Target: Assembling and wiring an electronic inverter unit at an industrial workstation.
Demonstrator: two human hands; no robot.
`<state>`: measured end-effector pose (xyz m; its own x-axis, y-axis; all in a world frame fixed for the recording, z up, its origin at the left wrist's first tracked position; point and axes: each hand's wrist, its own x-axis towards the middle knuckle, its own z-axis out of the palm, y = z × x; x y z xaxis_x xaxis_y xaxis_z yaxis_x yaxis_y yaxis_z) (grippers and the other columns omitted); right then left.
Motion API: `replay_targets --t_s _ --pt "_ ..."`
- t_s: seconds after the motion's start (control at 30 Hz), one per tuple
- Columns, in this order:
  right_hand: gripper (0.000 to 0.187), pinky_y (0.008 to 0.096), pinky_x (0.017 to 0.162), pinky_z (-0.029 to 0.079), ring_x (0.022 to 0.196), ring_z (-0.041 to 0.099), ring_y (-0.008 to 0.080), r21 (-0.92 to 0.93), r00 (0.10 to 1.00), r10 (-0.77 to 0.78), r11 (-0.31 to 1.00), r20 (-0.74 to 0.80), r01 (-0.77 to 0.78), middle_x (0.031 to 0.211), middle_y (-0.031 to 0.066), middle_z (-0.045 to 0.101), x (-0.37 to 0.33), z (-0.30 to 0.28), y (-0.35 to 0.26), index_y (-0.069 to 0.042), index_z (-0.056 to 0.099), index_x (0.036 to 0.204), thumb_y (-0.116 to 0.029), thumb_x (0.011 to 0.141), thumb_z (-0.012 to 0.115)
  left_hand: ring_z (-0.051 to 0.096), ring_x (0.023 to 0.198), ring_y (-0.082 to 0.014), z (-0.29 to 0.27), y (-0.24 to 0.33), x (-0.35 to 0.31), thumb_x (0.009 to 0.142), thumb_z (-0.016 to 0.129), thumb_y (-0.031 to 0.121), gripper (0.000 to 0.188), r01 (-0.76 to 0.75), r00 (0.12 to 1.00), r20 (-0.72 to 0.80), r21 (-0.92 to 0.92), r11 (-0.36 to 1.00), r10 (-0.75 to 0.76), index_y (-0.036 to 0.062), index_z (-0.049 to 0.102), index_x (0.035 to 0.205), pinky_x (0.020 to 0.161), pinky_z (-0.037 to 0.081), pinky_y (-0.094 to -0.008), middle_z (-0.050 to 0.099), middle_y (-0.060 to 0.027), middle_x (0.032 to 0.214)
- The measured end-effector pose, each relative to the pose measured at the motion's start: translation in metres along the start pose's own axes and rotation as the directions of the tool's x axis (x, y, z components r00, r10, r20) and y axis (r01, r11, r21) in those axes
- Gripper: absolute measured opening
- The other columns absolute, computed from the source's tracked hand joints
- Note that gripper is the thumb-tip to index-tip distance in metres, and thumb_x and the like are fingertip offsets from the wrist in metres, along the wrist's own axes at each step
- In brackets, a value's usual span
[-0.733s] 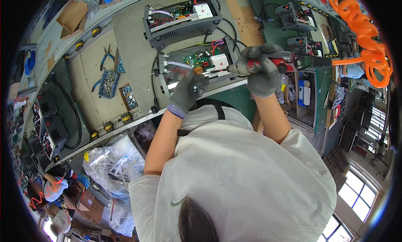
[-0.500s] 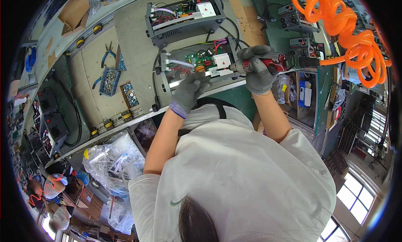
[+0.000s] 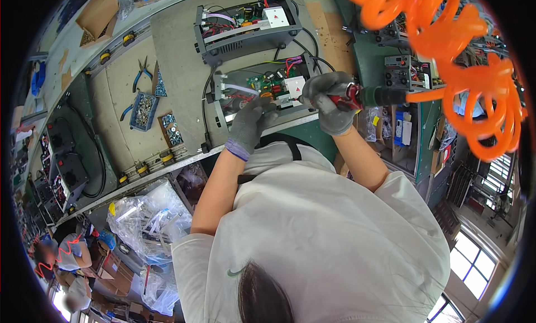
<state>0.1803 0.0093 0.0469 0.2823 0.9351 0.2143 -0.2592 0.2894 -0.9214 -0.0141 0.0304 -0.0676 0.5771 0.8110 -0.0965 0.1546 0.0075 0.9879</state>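
Gloved in grey, my right hand (image 3: pixel 334 104) wraps around a red air screwdriver (image 3: pixel 349 95). Its front end points left toward the near right side of an uncovered electronic device (image 3: pixel 230 94). Inside that device are a green circuit board (image 3: pixel 262 81), coloured wires and a white block (image 3: pixel 295 87) with a red mark. My left hand (image 3: pixel 248 124), also gloved, lies over the device's near edge with thumb and fingers apart; its fingertips are partly hidden. Beyond stands a second uncovered device (image 3: pixel 251 39) of the same kind.
An orange coiled hose (image 3: pixel 446 49) runs from the screwdriver to the upper right. On the left lie pliers (image 3: pixel 142 74), a blue bin (image 3: pixel 144 110) of small screws and a box of fasteners (image 3: pixel 171 128). Black power cords trail beside the devices. Bagged parts (image 3: pixel 148 217) sit below the bench edge.
My right hand and the screwdriver have shifted slightly left and down, drawing the orange hose left with them. My left hand has moved only slightly.
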Motion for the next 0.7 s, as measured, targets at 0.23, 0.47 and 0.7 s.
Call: replay_targets --t_s 0.23,0.47,0.7 --pt "0.019 0.031 0.054 0.043 0.062 0.052 0.0182 -0.216 0.978 -0.083 0.969 0.19 0.124 0.074 0.0087 0.055 0.0 0.002 0.003 -0.003 0.054 0.095 0.004 0.079 0.062 0.066 0.091 -0.0226 -0.008 0.033 0.005 0.098 0.042 0.012 0.034 0.394 0.847 0.125 -0.8 0.453 -0.516 -0.0051 0.055 0.125 0.076 0.055 -0.0285 0.067 -0.0186 0.11" --pt "0.027 0.0302 0.071 0.054 0.077 0.065 0.0192 -0.165 0.994 -0.042 0.985 0.098 0.057 0.089 0.0102 0.066 -0.001 0.004 0.014 0.0 0.058 0.094 0.016 0.072 0.064 0.062 0.084 -0.0192 -0.01 0.033 0.008 0.097 0.043 0.014 0.038 0.324 0.902 0.097 -0.795 0.512 -0.421 -0.0052 0.052 0.129 0.071 0.05 -0.0279 0.066 -0.0166 0.109" --pt "0.026 0.0321 0.058 0.048 0.068 0.055 0.0193 -0.283 0.98 -0.045 0.954 0.192 0.099 0.077 0.0092 0.057 -0.001 0.001 0.013 -0.004 0.055 0.099 0.008 0.076 0.06 0.058 0.077 -0.0126 -0.016 0.034 0.008 0.099 0.056 0.023 0.03 0.286 0.894 0.115 -0.891 0.354 -0.433 0.0003 0.056 0.119 0.064 0.048 -0.022 0.065 -0.0115 0.103"
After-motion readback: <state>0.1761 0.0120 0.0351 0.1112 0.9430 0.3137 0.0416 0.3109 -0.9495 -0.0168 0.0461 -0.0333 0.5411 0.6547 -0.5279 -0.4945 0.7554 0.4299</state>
